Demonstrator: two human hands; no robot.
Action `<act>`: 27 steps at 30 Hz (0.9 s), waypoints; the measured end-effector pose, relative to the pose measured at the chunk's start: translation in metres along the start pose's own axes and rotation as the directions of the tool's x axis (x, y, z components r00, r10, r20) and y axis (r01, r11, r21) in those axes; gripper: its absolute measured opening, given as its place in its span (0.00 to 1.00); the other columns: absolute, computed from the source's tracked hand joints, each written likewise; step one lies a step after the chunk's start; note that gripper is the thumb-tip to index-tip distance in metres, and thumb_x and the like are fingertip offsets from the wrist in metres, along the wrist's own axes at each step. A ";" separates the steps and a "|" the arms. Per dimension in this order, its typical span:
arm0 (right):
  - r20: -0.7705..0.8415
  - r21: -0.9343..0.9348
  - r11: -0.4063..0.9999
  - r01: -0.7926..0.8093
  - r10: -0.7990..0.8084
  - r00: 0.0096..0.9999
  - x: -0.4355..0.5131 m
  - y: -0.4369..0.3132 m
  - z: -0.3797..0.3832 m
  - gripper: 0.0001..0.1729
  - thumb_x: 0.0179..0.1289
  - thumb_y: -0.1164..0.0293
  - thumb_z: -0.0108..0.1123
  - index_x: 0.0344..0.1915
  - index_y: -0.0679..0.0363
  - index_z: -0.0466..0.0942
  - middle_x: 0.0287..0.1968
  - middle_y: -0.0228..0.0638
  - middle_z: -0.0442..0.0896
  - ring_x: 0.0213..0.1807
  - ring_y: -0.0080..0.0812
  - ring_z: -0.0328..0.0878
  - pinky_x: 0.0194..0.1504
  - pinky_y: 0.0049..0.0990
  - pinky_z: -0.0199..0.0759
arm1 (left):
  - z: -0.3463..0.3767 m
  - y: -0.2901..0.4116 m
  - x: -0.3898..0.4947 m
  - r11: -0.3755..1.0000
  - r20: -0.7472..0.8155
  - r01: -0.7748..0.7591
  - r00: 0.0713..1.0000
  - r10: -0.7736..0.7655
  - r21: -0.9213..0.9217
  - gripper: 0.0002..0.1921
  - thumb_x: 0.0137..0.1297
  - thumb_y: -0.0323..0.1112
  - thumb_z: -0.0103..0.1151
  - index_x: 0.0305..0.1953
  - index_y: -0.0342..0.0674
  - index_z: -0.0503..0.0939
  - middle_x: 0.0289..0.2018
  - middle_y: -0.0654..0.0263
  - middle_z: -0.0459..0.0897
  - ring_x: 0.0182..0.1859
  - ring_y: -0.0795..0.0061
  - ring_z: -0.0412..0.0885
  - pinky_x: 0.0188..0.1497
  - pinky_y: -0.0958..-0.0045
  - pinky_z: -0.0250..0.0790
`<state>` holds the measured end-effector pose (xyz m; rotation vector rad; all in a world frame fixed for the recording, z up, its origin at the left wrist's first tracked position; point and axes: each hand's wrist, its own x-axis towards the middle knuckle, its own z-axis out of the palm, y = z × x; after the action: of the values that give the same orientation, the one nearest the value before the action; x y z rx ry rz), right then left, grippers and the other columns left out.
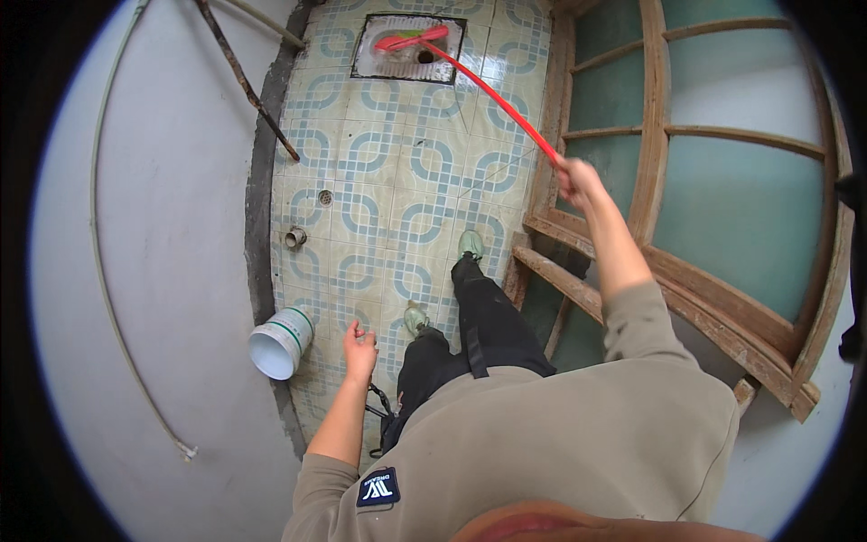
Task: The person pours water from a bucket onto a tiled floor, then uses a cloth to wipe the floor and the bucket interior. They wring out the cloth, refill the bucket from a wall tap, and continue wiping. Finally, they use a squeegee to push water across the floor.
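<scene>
My right hand (578, 181) is closed around the end of a long red broom handle (498, 98). The broom's pink-red head (412, 39) rests over a squat toilet (394, 66) set in the tiled floor, beside its dark drain hole (425, 57). Something green shows under the bristles. My left hand (361, 349) hangs over the floor with bent fingers and nothing in it, to the right of a white plastic bucket (281, 342) with green bands. The bucket lies tilted, its mouth facing me.
Wooden frames with glass panes (656, 169) lean along the right wall. A dark stick (247, 88) and a hose (101, 264) are at the left wall. A pipe stub (295, 237) and a round floor drain (325, 197) sit in the patterned tiles.
</scene>
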<state>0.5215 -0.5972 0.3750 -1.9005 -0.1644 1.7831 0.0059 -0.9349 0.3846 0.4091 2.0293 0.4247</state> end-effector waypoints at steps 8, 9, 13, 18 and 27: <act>-0.116 -0.033 0.997 -0.066 0.062 0.991 -0.189 0.098 -0.078 0.12 0.75 0.57 0.56 0.44 0.51 0.80 0.17 0.16 0.58 0.15 0.17 0.50 0.19 0.22 0.43 | -0.010 -0.011 -0.013 0.988 -0.010 0.006 1.000 -0.008 -0.155 0.30 0.69 0.31 0.61 0.71 0.40 0.66 0.54 0.63 0.73 0.39 0.73 0.81 0.37 0.66 0.79; -0.152 -0.022 0.998 -0.064 0.060 0.987 -0.194 0.108 -0.079 0.12 0.75 0.57 0.55 0.43 0.51 0.80 0.18 0.16 0.58 0.15 0.16 0.50 0.19 0.23 0.43 | -0.010 -0.015 -0.014 0.987 -0.018 0.003 1.000 -0.006 -0.159 0.30 0.69 0.31 0.61 0.71 0.40 0.66 0.54 0.63 0.73 0.40 0.73 0.81 0.37 0.67 0.78; -0.169 -0.058 0.993 -0.103 0.092 0.981 -0.167 0.145 -0.071 0.11 0.75 0.58 0.58 0.43 0.53 0.80 0.17 0.20 0.60 0.14 0.18 0.51 0.18 0.25 0.47 | -0.016 -0.034 -0.027 0.973 -0.085 -0.006 0.996 -0.014 -0.229 0.30 0.69 0.30 0.60 0.71 0.39 0.66 0.53 0.63 0.74 0.40 0.74 0.81 0.36 0.68 0.78; -0.209 -0.321 0.941 -0.108 0.041 0.977 -0.062 0.097 -0.053 0.14 0.72 0.57 0.62 0.34 0.54 0.77 0.15 0.23 0.59 0.13 0.23 0.52 0.16 0.29 0.43 | -0.044 -0.081 -0.065 0.957 -0.197 0.050 0.974 -0.109 -0.285 0.30 0.70 0.28 0.60 0.71 0.40 0.65 0.53 0.63 0.74 0.39 0.74 0.80 0.32 0.71 0.76; 0.111 -0.040 0.999 -0.011 0.015 0.994 0.051 -0.055 0.163 0.10 0.76 0.67 0.49 0.39 0.60 0.74 0.14 0.20 0.59 0.13 0.21 0.51 0.16 0.24 0.45 | -0.062 -0.145 -0.124 0.958 -0.343 0.069 0.924 -0.167 -0.278 0.30 0.70 0.29 0.60 0.72 0.40 0.64 0.54 0.64 0.73 0.39 0.75 0.80 0.32 0.71 0.75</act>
<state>0.3861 -0.4814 0.3544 -1.8338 -0.2288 1.9087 -0.0078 -1.1269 0.4406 0.0417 2.3002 0.7263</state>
